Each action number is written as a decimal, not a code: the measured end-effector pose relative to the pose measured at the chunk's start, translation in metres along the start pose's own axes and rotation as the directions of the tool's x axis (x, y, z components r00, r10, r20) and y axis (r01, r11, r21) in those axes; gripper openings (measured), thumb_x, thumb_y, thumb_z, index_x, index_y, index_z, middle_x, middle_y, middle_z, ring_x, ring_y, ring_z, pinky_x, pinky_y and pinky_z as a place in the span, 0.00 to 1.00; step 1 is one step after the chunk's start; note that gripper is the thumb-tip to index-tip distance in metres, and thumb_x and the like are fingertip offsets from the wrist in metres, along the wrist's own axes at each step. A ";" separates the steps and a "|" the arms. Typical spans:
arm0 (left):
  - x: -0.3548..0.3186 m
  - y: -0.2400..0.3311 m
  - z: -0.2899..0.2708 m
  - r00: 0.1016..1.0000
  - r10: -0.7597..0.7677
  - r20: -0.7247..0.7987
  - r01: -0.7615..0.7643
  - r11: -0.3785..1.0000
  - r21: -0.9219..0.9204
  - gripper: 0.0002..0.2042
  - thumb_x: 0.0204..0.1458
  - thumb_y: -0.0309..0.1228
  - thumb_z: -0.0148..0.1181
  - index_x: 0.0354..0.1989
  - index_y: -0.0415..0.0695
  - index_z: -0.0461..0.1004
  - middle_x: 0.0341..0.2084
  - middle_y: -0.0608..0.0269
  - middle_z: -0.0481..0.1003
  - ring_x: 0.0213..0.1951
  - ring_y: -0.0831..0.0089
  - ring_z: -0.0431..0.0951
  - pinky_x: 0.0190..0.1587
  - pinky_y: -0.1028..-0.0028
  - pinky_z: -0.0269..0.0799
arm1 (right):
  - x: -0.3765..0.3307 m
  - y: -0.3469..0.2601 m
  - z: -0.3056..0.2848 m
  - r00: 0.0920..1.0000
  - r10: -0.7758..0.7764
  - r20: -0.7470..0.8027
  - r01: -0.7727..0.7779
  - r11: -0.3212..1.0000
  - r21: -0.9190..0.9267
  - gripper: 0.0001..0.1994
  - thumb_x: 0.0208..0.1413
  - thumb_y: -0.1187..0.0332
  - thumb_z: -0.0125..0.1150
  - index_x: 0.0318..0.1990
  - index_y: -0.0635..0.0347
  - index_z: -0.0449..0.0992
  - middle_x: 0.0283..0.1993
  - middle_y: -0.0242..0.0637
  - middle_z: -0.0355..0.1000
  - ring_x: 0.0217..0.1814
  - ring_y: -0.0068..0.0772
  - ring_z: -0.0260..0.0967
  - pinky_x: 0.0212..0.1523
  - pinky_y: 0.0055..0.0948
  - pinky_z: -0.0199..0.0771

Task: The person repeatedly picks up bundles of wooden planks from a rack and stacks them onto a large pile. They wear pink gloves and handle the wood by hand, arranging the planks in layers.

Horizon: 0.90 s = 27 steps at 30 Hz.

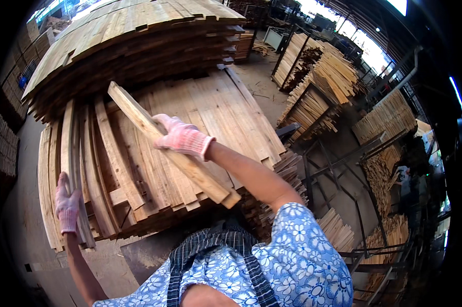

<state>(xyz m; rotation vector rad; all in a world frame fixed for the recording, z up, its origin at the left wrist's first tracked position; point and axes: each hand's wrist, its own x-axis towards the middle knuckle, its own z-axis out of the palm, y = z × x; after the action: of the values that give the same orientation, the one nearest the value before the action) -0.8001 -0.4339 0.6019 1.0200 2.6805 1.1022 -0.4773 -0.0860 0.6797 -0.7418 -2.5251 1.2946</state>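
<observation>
Gloved hands on the plank stack

From the head camera, the right hand (182, 137), in a pink knit glove, was closed over a long pale wooden plank (164, 148) and gripped it near its middle. The plank lay slantwise across the top of the low stack of boards (226, 110), one end pointing up and left toward the taller pile, the other end jutting past the stack's near edge, close to the person's chest.

The left hand (66, 203), in a matching glove, rested with fingers spread open and pointing up against the upright boards (70, 153) standing on edge at the left side of the stack; it pressed on them rather than clasping any.

Behind the low stack rose a taller pile of planks (128, 36), its layers overhanging the low stack's far end. The person wore a blue flowered shirt (292, 256) with dark checked straps (210, 245) over it.

To the right stood metal racks (338, 169) holding bundles of thin slats (323, 71), well apart from both hands. Another person (407, 179) stood far off at the right, small and unclear
</observation>
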 end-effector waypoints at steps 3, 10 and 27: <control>-0.024 0.073 0.012 0.994 -0.083 0.077 0.105 0.928 -0.358 0.36 0.57 0.18 0.56 0.76 0.46 0.54 0.72 0.55 0.60 0.70 0.62 0.63 0.71 0.67 0.61 | -0.030 0.057 -0.042 0.997 0.060 0.042 -0.048 0.967 -0.249 0.38 0.51 0.56 0.68 0.70 0.56 0.63 0.61 0.59 0.68 0.62 0.56 0.69 0.62 0.44 0.71; -0.053 0.092 0.125 0.987 0.150 -0.060 -0.051 0.642 0.765 0.42 0.53 0.35 0.65 0.76 0.52 0.51 0.51 0.40 0.72 0.52 0.46 0.75 0.55 0.55 0.75 | -0.046 0.127 -0.019 0.999 0.025 -0.028 -0.036 0.833 -0.552 0.30 0.62 0.66 0.56 0.71 0.54 0.58 0.59 0.59 0.68 0.58 0.61 0.72 0.58 0.50 0.74; -0.104 0.250 0.082 0.985 -0.158 0.069 0.168 0.795 -0.583 0.34 0.54 0.23 0.65 0.72 0.42 0.61 0.67 0.58 0.66 0.64 0.71 0.67 0.63 0.72 0.68 | -0.020 0.147 -0.132 0.951 -0.199 0.236 0.302 0.756 -0.580 0.34 0.57 0.64 0.64 0.73 0.36 0.63 0.48 0.53 0.67 0.50 0.54 0.68 0.53 0.47 0.74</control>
<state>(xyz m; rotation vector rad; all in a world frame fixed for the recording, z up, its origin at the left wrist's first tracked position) -0.5569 -0.3167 0.6848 0.6571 2.1099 1.7096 -0.3578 0.0678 0.6404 -0.3705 -3.0758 0.4387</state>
